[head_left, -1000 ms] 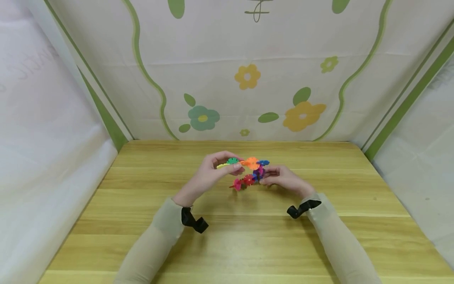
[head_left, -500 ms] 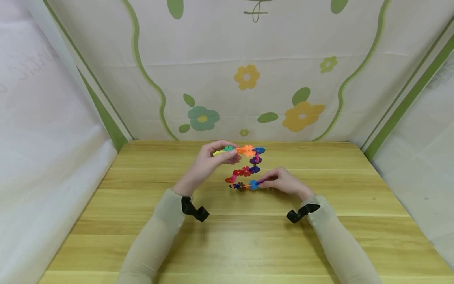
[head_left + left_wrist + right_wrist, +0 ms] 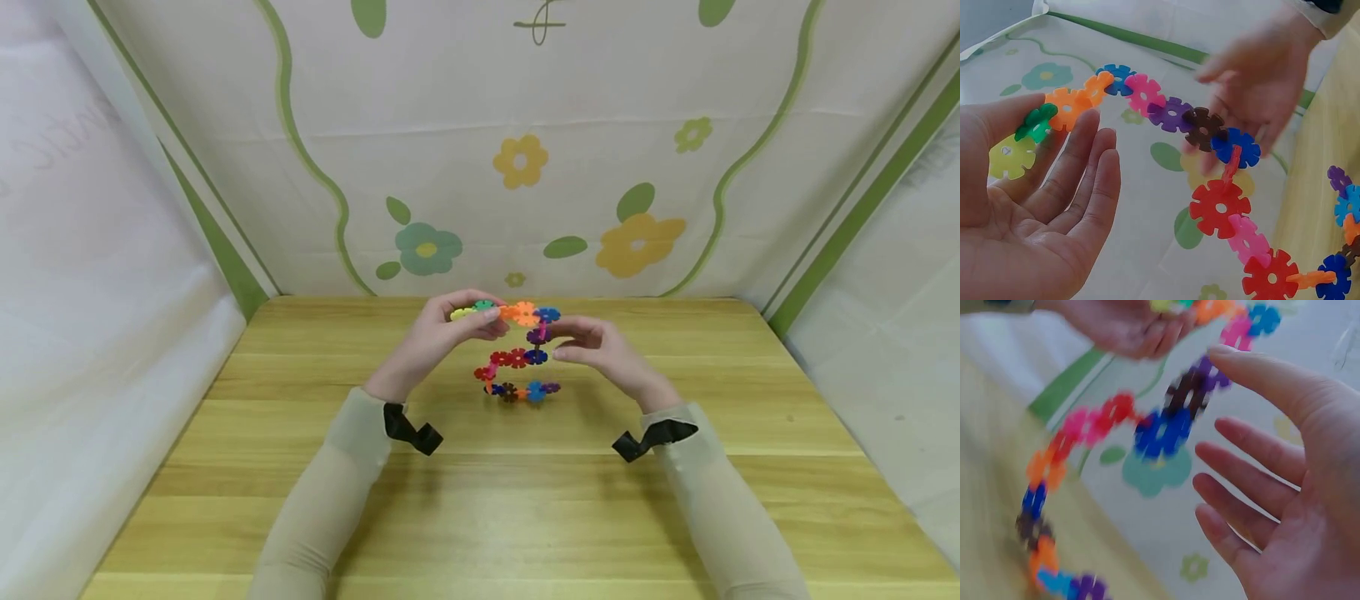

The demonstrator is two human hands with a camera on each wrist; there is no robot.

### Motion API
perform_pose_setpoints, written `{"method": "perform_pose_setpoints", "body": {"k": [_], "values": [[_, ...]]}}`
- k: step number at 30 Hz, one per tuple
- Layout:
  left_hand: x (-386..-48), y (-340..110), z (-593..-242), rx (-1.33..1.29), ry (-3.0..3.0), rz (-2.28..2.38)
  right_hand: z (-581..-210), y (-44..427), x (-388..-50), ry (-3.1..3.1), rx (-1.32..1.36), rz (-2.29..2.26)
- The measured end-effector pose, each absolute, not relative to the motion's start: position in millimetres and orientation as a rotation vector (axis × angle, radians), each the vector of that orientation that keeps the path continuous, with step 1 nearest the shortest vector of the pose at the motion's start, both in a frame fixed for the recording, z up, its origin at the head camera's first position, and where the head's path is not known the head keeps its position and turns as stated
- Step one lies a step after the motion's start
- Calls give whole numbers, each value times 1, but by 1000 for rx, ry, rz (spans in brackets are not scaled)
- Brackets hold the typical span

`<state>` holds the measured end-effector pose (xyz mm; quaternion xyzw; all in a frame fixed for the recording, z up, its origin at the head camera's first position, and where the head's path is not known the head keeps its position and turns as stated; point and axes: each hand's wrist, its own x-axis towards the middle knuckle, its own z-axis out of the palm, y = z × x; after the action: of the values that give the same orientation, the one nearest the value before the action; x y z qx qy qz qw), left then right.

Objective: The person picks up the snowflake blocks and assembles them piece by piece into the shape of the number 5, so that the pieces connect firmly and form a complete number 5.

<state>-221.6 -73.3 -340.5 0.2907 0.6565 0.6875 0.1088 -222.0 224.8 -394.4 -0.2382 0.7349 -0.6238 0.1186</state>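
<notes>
A chain of interlocking plastic snowflake discs (image 3: pixel 517 358) in many colours hangs in a bent S shape over the table. My left hand (image 3: pixel 453 321) pinches its upper end between thumb and fingers, around the green disc (image 3: pixel 1038 123) and the orange disc (image 3: pixel 1069 107); a yellow disc (image 3: pixel 1012 156) ends the chain there. Just right of the chain's middle, my right hand (image 3: pixel 611 358) has its fingers spread and holds nothing, as the right wrist view shows. The low end finishes in a purple disc (image 3: pixel 1090 587), which looks near the tabletop; contact cannot be told.
A wood-grain table (image 3: pixel 495 517) lies under both arms. White cloth (image 3: pixel 480 92) printed with flowers and leaves rises behind its far edge, with white panels on both sides. Black straps (image 3: pixel 411 429) circle the wrists.
The left hand has raised the upper end, and the chain hangs more unfolded. The right hand has let go of the purple lower end and moved up beside the chain's middle.
</notes>
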Motion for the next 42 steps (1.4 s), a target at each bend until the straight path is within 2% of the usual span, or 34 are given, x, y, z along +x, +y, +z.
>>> {"method": "perform_pose_setpoints", "body": {"k": [7,15,30,42], "values": [[-222,-72,-338,832,1926,2013,-369,211,-215,2089,-710,-1871],[-222,-71,-337,841,1911,2028,-368,205,-214,2057,-720,-1902],[-225,-66,-345,786,1894,2078,-366,201,-218,1729,-913,-2094],[-225,-65,-358,649,1992,2089,-370,196,-219,1611,-988,-2187]]}}
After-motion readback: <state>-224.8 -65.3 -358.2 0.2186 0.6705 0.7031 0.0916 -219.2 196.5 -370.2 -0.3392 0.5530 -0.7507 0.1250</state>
